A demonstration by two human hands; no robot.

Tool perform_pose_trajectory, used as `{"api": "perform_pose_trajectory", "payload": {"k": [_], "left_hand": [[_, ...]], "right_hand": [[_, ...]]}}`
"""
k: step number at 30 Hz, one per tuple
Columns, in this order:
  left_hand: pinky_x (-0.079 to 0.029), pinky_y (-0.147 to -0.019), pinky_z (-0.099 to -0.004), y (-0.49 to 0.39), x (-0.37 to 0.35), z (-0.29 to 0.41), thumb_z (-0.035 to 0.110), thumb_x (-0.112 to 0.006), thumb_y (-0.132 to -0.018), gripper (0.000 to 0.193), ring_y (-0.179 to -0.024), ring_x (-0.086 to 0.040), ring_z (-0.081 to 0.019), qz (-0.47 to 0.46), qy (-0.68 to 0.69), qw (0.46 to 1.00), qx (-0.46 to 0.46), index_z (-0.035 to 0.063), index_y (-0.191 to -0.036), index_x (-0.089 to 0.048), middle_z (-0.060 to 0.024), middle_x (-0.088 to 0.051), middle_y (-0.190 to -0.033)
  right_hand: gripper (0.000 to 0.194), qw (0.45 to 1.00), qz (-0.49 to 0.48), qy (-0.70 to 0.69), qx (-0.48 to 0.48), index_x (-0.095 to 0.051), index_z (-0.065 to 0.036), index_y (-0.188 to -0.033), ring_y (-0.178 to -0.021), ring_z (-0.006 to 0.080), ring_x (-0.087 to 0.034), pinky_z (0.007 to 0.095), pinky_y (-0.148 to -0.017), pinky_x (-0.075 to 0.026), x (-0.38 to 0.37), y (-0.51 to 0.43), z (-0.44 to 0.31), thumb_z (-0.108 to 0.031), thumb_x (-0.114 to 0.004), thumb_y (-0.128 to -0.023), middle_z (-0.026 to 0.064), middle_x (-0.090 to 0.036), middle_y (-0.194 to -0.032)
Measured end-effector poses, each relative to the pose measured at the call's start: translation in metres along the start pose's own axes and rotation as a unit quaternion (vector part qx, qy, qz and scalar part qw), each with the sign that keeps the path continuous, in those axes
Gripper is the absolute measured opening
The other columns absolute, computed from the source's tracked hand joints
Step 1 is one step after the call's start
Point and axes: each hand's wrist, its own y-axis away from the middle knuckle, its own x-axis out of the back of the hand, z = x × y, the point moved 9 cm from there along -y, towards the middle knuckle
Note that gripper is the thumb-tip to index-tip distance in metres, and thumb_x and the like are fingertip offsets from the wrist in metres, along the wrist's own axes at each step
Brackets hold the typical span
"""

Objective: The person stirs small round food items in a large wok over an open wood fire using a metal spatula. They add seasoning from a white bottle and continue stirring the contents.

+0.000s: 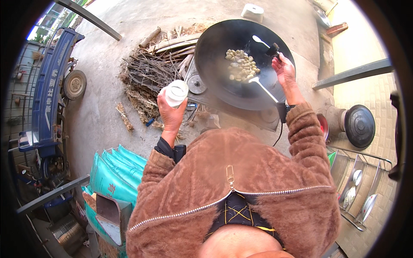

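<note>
My left hand (171, 114) holds a glass jar (176, 92) with pale contents, left of a large black wok (219, 85). Over the wok's right side, my right hand (284, 69) grips a white spoon (258, 39); a small dark piece (273, 50) is at its handle, too unclear to name. Chunks of pale food (240, 64) lie in the wok in thin steam. A metal spatula (264, 90) rests with its blade against the food and its handle over the near right rim, by my right wrist.
The wok sits on a metal-topped stove (201, 96). Behind it stands a white paper roll (252, 13). Firewood and twigs (151, 69) are heaped at left, green sacks (119, 171) lower left. A dish rack (358, 187) and a large black lid (359, 126) are at right.
</note>
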Motion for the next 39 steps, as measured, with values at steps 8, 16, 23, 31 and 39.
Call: {"api": "perform_pose_trajectory", "payload": {"k": [8, 16, 23, 31, 39], "left_hand": [[-0.036, -0.09, -0.0394, -0.005, -0.02, 0.012, 0.013, -0.079, -0.061, 0.071, -0.103, -0.045, -0.0309, -0.019, 0.003, 1.0, -0.025, 0.0023, -0.118, -0.038, -0.0144, -0.047, -0.109], [-0.036, -0.09, -0.0393, -0.007, -0.022, 0.025, 0.013, -0.079, -0.06, 0.07, -0.103, -0.045, -0.0313, -0.021, -0.008, 0.998, -0.051, 0.0029, -0.118, -0.04, -0.014, -0.048, -0.109], [-0.036, -0.09, -0.0402, -0.011, -0.023, 0.04, 0.012, -0.078, -0.06, 0.069, -0.102, -0.046, -0.0328, -0.024, -0.012, 0.997, -0.069, 0.0029, -0.117, -0.041, -0.0146, -0.05, -0.108], [-0.038, -0.089, -0.0396, -0.026, -0.042, 0.059, 0.013, -0.079, -0.059, 0.069, -0.102, -0.048, -0.0322, -0.042, -0.01, 0.992, -0.119, 0.0039, -0.116, -0.041, -0.0144, -0.05, -0.109], [-0.04, -0.089, -0.0415, -0.033, -0.068, 0.09, 0.013, -0.076, -0.057, 0.073, -0.102, -0.047, -0.035, -0.083, -0.021, 0.979, -0.187, 0.0078, -0.121, -0.04, -0.0158, -0.05, -0.11]], "right_hand": [[0.017, 0.997, 0.045, 0.062, 0.018, -0.053, -0.005, -0.092, -0.066, 0.0171, -0.063, 0.0261, -0.057, -0.054, 0.038, 0.014, -0.018, -0.019, -0.061, -0.085, 0.0093, -0.063, -0.078], [0.021, 0.99, 0.095, 0.106, 0.023, -0.049, 0.0, -0.091, -0.061, 0.0194, -0.064, 0.0278, -0.052, -0.055, 0.045, -0.015, -0.013, -0.016, -0.061, -0.084, 0.0114, -0.061, -0.076], [0.017, 0.98, 0.139, 0.144, 0.004, -0.058, -0.003, -0.087, -0.062, 0.0169, -0.063, 0.0254, -0.054, -0.053, 0.052, -0.018, 0.0, -0.018, -0.063, -0.082, 0.0084, -0.063, -0.075], [0.014, 0.982, -0.164, 0.095, -0.018, -0.056, -0.006, -0.094, -0.058, 0.0099, -0.059, 0.021, -0.051, -0.048, -0.061, 0.073, -0.034, -0.019, -0.057, -0.088, 0.0036, -0.06, -0.073], [0.018, 0.893, -0.29, 0.323, 0.12, -0.05, -0.003, -0.102, -0.063, 0.0044, -0.052, 0.0186, -0.057, -0.044, -0.162, 0.187, -0.041, -0.009, -0.059, -0.087, 0.0018, -0.058, -0.076]]}}
